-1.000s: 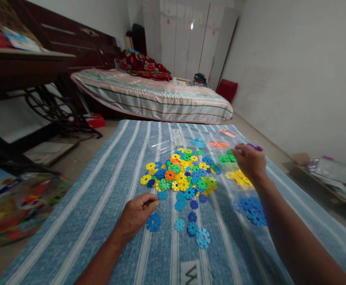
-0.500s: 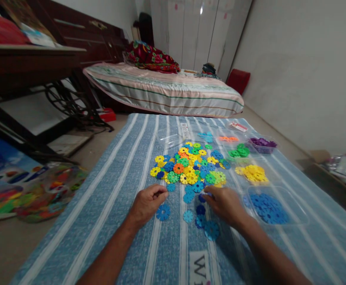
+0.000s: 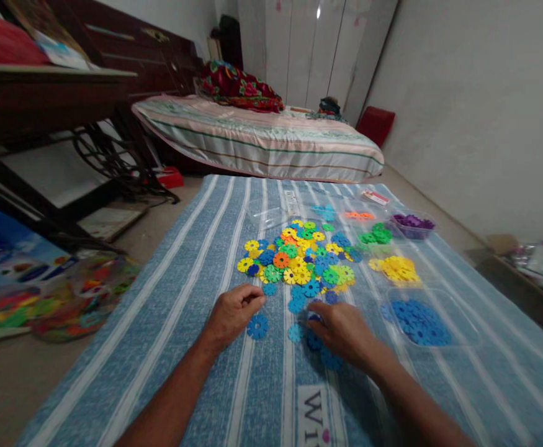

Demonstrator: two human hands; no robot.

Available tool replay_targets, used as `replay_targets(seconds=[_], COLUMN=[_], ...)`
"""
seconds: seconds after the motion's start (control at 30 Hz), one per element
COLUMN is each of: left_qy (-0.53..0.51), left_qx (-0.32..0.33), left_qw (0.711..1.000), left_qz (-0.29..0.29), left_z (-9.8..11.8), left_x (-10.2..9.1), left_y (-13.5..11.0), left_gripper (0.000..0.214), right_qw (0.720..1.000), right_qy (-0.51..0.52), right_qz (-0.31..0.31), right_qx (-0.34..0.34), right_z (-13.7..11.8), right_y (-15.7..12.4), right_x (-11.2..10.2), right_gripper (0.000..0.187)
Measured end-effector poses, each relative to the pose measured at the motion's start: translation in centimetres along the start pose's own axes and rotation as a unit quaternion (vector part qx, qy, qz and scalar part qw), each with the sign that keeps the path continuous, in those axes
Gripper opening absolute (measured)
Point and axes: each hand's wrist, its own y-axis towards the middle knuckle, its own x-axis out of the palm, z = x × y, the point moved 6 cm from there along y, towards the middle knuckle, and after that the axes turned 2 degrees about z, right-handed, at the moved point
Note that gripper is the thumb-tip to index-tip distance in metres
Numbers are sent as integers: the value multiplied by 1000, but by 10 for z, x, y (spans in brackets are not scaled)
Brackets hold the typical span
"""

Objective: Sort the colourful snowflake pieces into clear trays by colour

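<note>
Across the bench (image 3: 173,298), which the head view shows under a blue striped cloth, a pile of notched discs (image 3: 299,261) in mixed colours lies around the middle, with a few stray blue ones spread toward the near edge. The right hand (image 3: 345,329) is low among these strays, its fingertips at a dark blue disc (image 3: 314,316); whether its grip has closed on the disc or only touches it, I cannot tell. One second ago this hand was over by the right edge, above the sorted discs; now it is back on the near side of the pile, so the work is at the loose blue pieces again.

The left hand (image 3: 234,313) has hardly moved. Its fingers are curled in to the thumb, the grip closed with no disc showing in it; a small light blue disc (image 3: 269,289) lies just beside its fingertips and a larger blue disc (image 3: 257,326) just below them.

Along the right edge, up toward the far right corner, come blue discs (image 3: 421,322) in a clear tray (image 3: 462,329), then yellow discs (image 3: 398,269), green discs (image 3: 376,234) and purple discs (image 3: 413,223). Orange discs (image 3: 359,215) and light blue discs (image 3: 323,213) lie nearer the far edge.
</note>
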Motion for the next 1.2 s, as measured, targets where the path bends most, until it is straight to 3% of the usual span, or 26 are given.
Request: replay_targets(seconds=[0.27, 0.53, 0.7, 0.93, 1.2], left_qy=[-2, 10, 2, 4, 4], left_qx=[-7, 3, -2, -4, -7], left_qw=[1000, 1000, 1000, 1000, 1000], left_qz=[1, -7, -5, -3, -4], left_z=[-1, -4, -5, -2, -4], left_x=[-2, -3, -4, -5, -4], left_y=[0, 3, 3, 4, 4], left_gripper=[23, 25, 26, 26, 26], right_qw=[999, 1000, 1000, 998, 993], right_qy=[-48, -25, -16, 2, -56], right_qz=[19, 16, 10, 53, 97], right_qx=[10, -1, -19, -22, -26], right_z=[-20, -22, -23, -20, -16], right_y=[42, 38, 41, 43, 47], right_x=[-4, -4, -5, 1, 4], right_gripper=[32, 33, 43, 26, 27])
